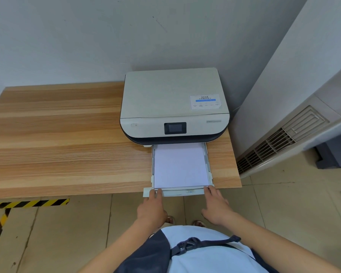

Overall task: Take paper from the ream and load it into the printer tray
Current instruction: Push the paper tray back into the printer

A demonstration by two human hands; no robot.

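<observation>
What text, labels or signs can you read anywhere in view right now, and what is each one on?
Sticker on the printer lid: Chinese characters above a blue bar, too blurred to read.
Grey brand line on the printer front: too small to read.
Label on the tray front: unreadable.
Nothing else legible.

Pale grey wall (pixel 77 36), wooden table (pixel 57 134), tiled floor (pixel 283 203) with hazard tape (pixel 28 203).

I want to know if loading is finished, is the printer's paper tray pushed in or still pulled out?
Pulled out. The tray extends from the printer past the table edge, white paper exposed inside.
</observation>
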